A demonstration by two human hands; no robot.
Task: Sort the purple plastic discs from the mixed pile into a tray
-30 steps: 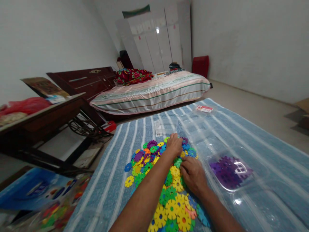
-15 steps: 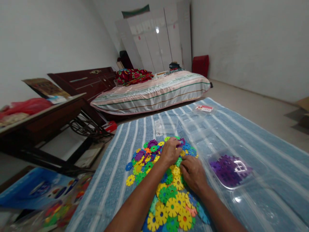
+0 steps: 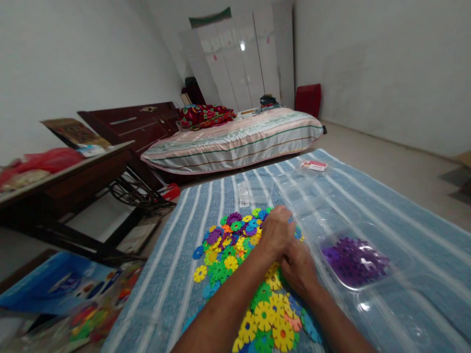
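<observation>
A heap of flat, notched plastic snowflake discs in yellow, green, blue, orange and purple spreads over the striped cloth. Above its right part, my left hand is closed, fingers curled toward the right. Just below, my right hand is closed too, and the two hands meet. Whatever lies between their fingers is hidden. To the right stands a clear plastic container with a pile of purple discs in it.
Clear plastic packaging and a red-and-white card lie toward the far end of the striped cloth. A wooden table with a red bag is on the left. A bed stands beyond.
My left hand has moved right, from the purple disc at the heap's far side to my right hand. That disc is now out of sight. My right hand has shifted slightly right.
</observation>
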